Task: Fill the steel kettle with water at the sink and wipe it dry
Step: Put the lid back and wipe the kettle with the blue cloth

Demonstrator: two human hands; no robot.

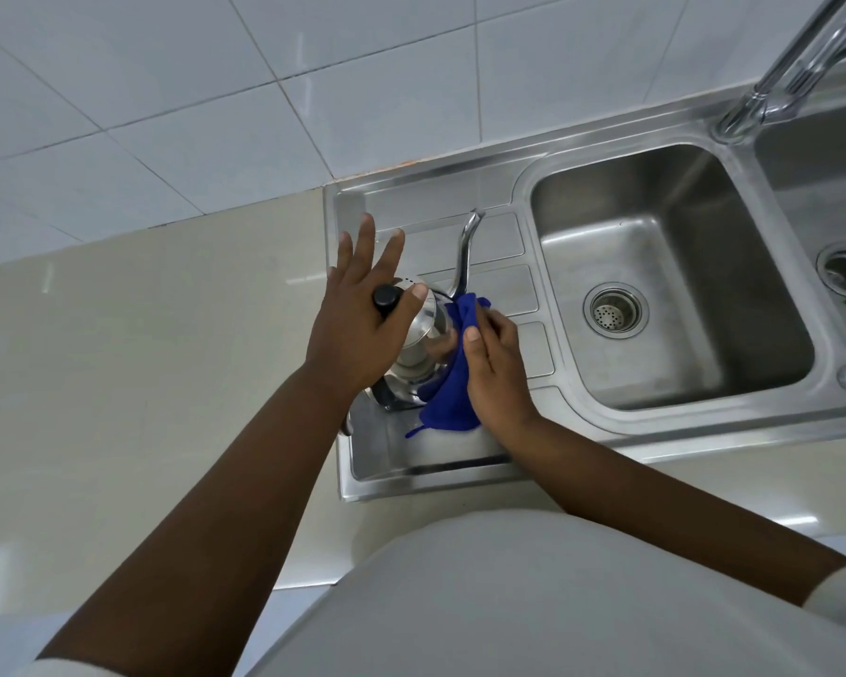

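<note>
Now, head view: steel kettle [423,329] upright on sink drainboard [489,237], just beside basin [680,237], spout [465,246] pointing away. Left hand [357,320] flat on lid [428,310], fingers [367,237] straight and spread, clasping nothing; right hand [496,368] curled round blue cloth [447,398], pressing it to kettle's side. Risk, judged: sideways rubbing on an unclamped, likely full kettle; could skid on slick steel, tip, slop water out.
</note>
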